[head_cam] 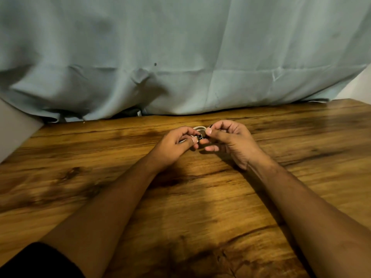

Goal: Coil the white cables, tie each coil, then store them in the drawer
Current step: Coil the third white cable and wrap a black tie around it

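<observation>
A small coil of white cable (199,128) is held just above the wooden table (200,197), mostly hidden between my two hands. My left hand (176,144) grips the coil's left side, thumb and fingers curled round it. A thin black tie (200,135) crosses the coil where the hands meet. My right hand (228,141) pinches that tie between thumb and forefinger, the other fingers curled underneath. No drawer shows in this view.
A pale blue-grey cloth (180,57) hangs behind the table's far edge. A light grey surface (14,129) stands at the left edge. The table's right far corner (349,101) meets a white wall.
</observation>
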Tool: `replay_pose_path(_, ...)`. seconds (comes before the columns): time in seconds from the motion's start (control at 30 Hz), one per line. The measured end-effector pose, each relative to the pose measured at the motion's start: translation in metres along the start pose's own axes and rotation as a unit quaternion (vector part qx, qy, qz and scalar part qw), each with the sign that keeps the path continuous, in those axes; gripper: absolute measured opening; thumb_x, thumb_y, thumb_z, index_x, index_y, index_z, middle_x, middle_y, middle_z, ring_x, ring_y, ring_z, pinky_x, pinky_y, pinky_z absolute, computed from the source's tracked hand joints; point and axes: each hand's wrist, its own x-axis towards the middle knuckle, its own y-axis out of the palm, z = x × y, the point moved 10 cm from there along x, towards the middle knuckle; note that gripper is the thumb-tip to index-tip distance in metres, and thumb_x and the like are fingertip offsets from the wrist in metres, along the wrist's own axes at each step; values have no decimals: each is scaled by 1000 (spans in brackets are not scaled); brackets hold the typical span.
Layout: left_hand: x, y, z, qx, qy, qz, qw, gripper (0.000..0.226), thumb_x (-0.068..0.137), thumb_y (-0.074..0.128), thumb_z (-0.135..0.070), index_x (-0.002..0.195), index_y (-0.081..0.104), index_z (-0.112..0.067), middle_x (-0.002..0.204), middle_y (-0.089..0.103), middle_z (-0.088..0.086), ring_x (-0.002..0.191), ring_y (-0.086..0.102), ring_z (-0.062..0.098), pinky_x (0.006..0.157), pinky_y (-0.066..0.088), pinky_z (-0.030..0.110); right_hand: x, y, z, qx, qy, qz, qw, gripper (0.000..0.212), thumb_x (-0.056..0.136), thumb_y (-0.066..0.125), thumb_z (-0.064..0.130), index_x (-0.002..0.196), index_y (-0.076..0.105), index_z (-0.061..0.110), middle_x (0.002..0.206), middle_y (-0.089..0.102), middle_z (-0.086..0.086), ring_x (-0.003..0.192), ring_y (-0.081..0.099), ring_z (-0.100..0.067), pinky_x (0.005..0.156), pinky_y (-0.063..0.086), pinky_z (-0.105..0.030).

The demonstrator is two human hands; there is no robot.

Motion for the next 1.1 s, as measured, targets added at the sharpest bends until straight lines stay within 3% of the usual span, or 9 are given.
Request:
replay_pose_path(0.1, 0, 0, 6, -65, -34, -4, 997, 17, 103, 55, -5, 113, 67, -13, 102, 74, 10, 91, 68, 12, 89, 54, 27, 1, 1, 0, 27, 3, -1, 1000, 17, 77, 74, -1, 93, 69, -1, 84, 76, -17, 75, 78, -21, 66, 64, -29)
replay_pose_path(0.27, 0, -1, 8, -128, -71, -31, 989, 16, 102, 55, -4, 112, 67, -9, 93, 73, 5, 86, 66, 11, 88, 51, 30, -2, 6, 1, 31, 4, 11, 999, 25, 78, 71, -9, 103, 69, -7, 91, 78, -18, 81, 78, -21, 71, 65, -30)
replay_pose_path(0.47, 0, -2, 7, -137, -68, -40, 987, 15, 101, 56, -3, 105, 68, -11, 83, 75, -1, 81, 68, 10, 88, 52, 29, -3, 2, 6, 4, -21, -13, 1000, 13, 90, 65, -11, 101, 68, -4, 85, 77, -14, 71, 76, -17, 59, 63, -26)
replay_pose_path(0.63, -1, -3, 8, -146, -78, -45, 985, 14, 101, 58, -4, 105, 68, -13, 86, 76, 4, 82, 68, 11, 87, 52, 28, -2, 0, 6, -1, -14, -23, 1000, 14, 89, 67, -9, 100, 68, 0, 82, 75, -13, 67, 74, -17, 62, 63, -28)
replay_pose_path(0.8, -2, -2, 5, -143, -85, -44, 985, 14, 101, 57, -1, 109, 66, -7, 89, 74, 10, 78, 68, 10, 79, 54, 19, -3, -4, 8, -37, -20, -46, 998, 11, 86, 71, -7, 94, 72, 0, 81, 75, -15, 66, 71, -20, 61, 63, -27)
replay_pose_path(0.9, -1, -2, 6, -143, -86, -45, 985, 13, 100, 57, -1, 108, 66, -7, 90, 75, 10, 80, 69, 11, 81, 55, 20, -3, -4, 9, -65, -17, -49, 997, 12, 87, 73, -3, 99, 73, -3, 88, 75, -20, 72, 69, -24, 61, 62, -25)
replay_pose_path(1.1, 0, -2, 11, -132, -90, -52, 986, 13, 99, 60, -3, 108, 67, -9, 90, 77, 10, 82, 72, 10, 81, 55, 22, 1, -4, 12, -192, -35, -49, 980, 4, 92, 72, 1, 93, 73, 4, 81, 72, -12, 65, 64, -14, 59, 56, -23)
